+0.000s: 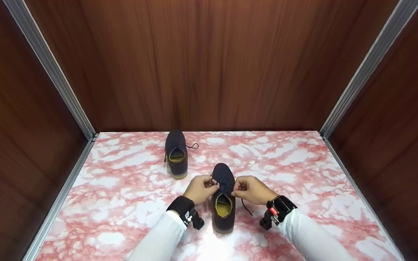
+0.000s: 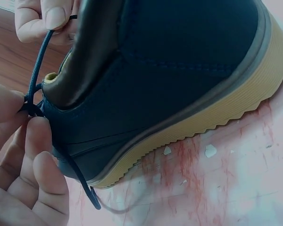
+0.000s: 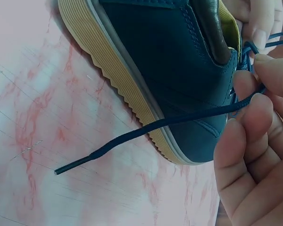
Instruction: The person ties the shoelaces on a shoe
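Observation:
A dark navy lace-up shoe (image 1: 223, 173) with a yellow lining and a ridged tan sole (image 3: 104, 66) stands upright, toe pointing away from me. My left hand (image 1: 199, 190) is at the left of its lacing, thumb and finger pinching the blue shoelace (image 2: 40, 59) close to the knot. From the right side, my right hand (image 1: 255, 190) grips the lace too; in the right wrist view a long end with a dark tip (image 3: 73, 163) trails from its fingers. Between the hands, the knot is partly covered by fingertips.
A matching shoe (image 1: 175, 140) stands farther back to the left, its laces (image 1: 193, 145) hanging loose at the sides. Both are on a red-and-white marbled surface (image 1: 122, 203). Brown wood-grain panels (image 1: 201, 65) enclose the back and sides, with metal rails (image 1: 54, 72) at the corners.

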`<state>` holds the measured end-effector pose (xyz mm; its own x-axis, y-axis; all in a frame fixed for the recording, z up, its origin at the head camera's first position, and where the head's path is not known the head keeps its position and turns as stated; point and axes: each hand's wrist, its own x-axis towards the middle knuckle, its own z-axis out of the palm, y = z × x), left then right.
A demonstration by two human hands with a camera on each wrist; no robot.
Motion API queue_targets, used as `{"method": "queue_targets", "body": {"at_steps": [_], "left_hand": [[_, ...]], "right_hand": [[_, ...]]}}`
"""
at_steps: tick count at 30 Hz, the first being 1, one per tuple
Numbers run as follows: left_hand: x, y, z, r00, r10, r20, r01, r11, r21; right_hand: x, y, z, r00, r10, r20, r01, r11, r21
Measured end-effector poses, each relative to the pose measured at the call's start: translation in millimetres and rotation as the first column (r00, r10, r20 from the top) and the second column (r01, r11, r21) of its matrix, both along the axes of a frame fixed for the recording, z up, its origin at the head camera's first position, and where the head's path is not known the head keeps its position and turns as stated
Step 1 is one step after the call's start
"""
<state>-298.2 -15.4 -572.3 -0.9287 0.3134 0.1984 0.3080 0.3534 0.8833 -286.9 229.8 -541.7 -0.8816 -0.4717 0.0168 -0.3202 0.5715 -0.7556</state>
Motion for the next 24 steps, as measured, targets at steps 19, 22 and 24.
{"method": "queue_targets", "body": {"at_steps": [19, 22, 24], "left_hand": [[3.2, 1.7, 2.4, 0.997, -0.052, 0.057, 0.046, 0.994, 0.099], [2.6, 1.6, 2.5, 0.997, -0.056, 0.055, 0.051, 0.994, 0.094], [2.1, 1.5, 2.3, 0.997, -0.062, 0.051, 0.058, 0.994, 0.090]], "right_hand": [[-5.2, -20.7, -7.3, 0.979, -0.185, -0.088, 0.183, 0.983, -0.022], [-6.3, -24.0, -9.2, 0.974, -0.206, -0.095, 0.204, 0.979, -0.028], [-7.1, -25.6, -9.8, 0.971, -0.215, -0.100, 0.212, 0.977, -0.035]]}}
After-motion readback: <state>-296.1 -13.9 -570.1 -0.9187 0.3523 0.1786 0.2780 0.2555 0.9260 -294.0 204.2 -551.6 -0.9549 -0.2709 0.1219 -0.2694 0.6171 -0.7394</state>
